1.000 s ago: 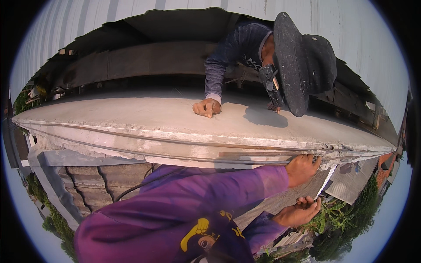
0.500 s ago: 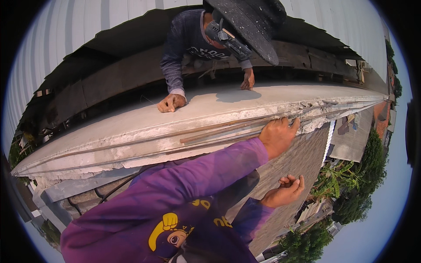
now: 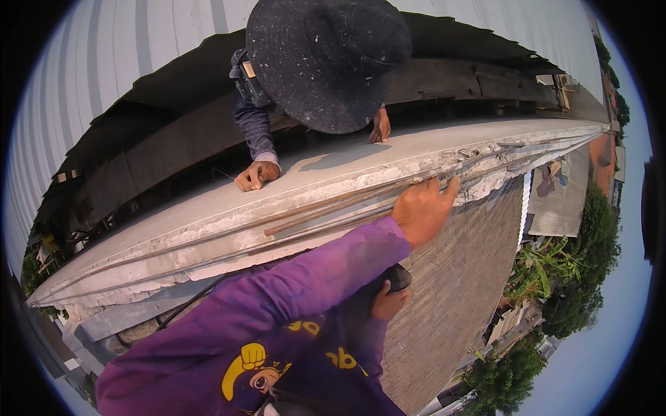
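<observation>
Co-worker's hand [image 3: 257, 175] rests flat on slab [image 3: 208, 208]. Exposed rods [image 3: 326, 211] run along its broken edge. Right hand [image 3: 388, 299] grips a dark knob [image 3: 397, 277] at the chest. Left hand [image 3: 423, 209] curls on the edge, forefinger out. Edge check judged underway; the next move needs a steady hold. Right hand sits lower than earlier.

A purple sleeve [image 3: 277, 298] with a yellow cartoon print reaches up to a pale grey concrete slab [image 3: 333, 173] with a chipped whitish front edge. Rusty brown rods [image 3: 333, 208] run along that edge. Across it, a co-worker wears a dark speckled hat [image 3: 326, 59] and a dark blue shirt [image 3: 251, 118].
</observation>
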Demonstrator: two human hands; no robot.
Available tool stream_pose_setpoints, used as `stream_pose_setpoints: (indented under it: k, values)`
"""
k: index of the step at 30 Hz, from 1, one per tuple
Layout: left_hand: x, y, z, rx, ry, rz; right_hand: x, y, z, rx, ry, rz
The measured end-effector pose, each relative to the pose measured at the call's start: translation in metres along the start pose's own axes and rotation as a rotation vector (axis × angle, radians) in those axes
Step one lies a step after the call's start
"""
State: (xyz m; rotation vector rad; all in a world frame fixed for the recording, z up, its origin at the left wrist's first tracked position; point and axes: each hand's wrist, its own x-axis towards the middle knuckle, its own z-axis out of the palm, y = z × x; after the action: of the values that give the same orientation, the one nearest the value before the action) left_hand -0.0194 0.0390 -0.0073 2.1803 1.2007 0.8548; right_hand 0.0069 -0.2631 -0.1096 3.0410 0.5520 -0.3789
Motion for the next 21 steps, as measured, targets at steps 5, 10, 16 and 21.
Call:
stream_pose_setpoints:
  k: [5,10,16,21]
  values:
    - [-0.003,0.000,-0.001,0.070,-0.029,0.041,-0.002,-0.038,-0.021,0.001,-0.112,0.241]
    - [0.000,0.001,-0.001,0.112,-0.079,0.049,0.011,-0.046,-0.017,-0.062,-0.140,0.274]
    - [0.006,0.002,-0.005,0.182,-0.058,0.043,0.017,-0.047,-0.018,-0.126,-0.102,0.276]
    - [0.005,0.007,-0.005,0.218,-0.072,0.065,0.016,-0.051,-0.029,-0.096,-0.166,0.344]
